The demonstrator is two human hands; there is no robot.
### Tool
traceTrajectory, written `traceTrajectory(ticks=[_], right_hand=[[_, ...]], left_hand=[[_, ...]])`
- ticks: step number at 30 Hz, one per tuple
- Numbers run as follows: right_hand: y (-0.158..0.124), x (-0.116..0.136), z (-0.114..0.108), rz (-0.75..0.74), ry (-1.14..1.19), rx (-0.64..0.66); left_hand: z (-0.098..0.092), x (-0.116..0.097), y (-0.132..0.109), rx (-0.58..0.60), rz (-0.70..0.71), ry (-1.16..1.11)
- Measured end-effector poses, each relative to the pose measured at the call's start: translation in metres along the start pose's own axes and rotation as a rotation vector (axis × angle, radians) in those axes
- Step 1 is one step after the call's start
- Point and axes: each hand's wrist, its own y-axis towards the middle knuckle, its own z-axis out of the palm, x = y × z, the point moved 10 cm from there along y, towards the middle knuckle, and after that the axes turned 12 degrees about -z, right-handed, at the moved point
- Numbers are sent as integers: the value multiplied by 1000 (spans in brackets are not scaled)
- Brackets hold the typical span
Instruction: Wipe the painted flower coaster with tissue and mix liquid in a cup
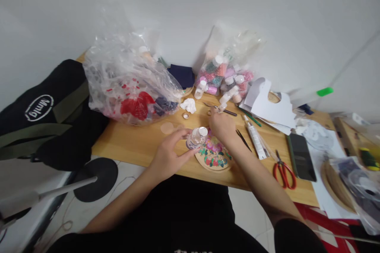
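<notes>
My left hand (169, 152) is closed around a small clear bottle (196, 137) with a white cap, held upright above the near edge of the table. Farther to the right, my right hand (222, 125) reaches forward with its fingers curled on a small clear, white-topped bottle (228, 95) that tilts; the fingertips are partly hidden. Below both hands lies a round wooden-rimmed piece (214, 162) with pink, green and red flower shapes, its upper part covered by my right wrist. A crumpled white tissue (188, 105) and a small ring-like cap (186, 116) lie beyond my left hand.
A large clear plastic bag (130, 87) stands left; bags of coloured beads (212, 73) stand at the back. To the right lie black tweezers (244, 141), a white tube (255, 138), red-handled pliers (284, 174), a phone (302, 157) and white papers (267, 106). A black bag (62, 110) sits far left.
</notes>
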Motion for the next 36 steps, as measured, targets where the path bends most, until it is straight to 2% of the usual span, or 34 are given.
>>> traceTrajectory(ticks=[3,5,10,11,14,15,17,19,22,25,31,36], right_hand=[[10,0,4,-11,-28,7],[9,3,-2,-42,-35,-20],[-17,13,-40,-186,-19,-162],[-25,17,-51,-253,6,-206],[-56,42,-97,-629,181,-461],[-66,47,-110,-727,218,-516],[-78,55,-127,-836,235,-547],[-81,60,-136,-867,222,-530],[-80,61,-143,-834,247,-518],[-81,57,-146,-796,340,-568],[-88,56,-157,-832,483,-656],[-92,66,-160,-929,484,-591]], left_hand=[[-7,-5,0,-26,32,-1],[-10,-9,0,-39,64,-12],[-19,-21,1,-110,182,-13],[-22,-22,1,-134,201,-2],[-24,-22,6,-155,198,33],[-25,-21,9,-148,188,34],[-27,-21,16,-136,179,24],[-32,-24,22,-158,195,11],[-42,-28,28,-205,223,17],[-48,-28,28,-232,217,42],[-43,-32,23,-207,253,104],[-38,-36,21,-198,293,124]])
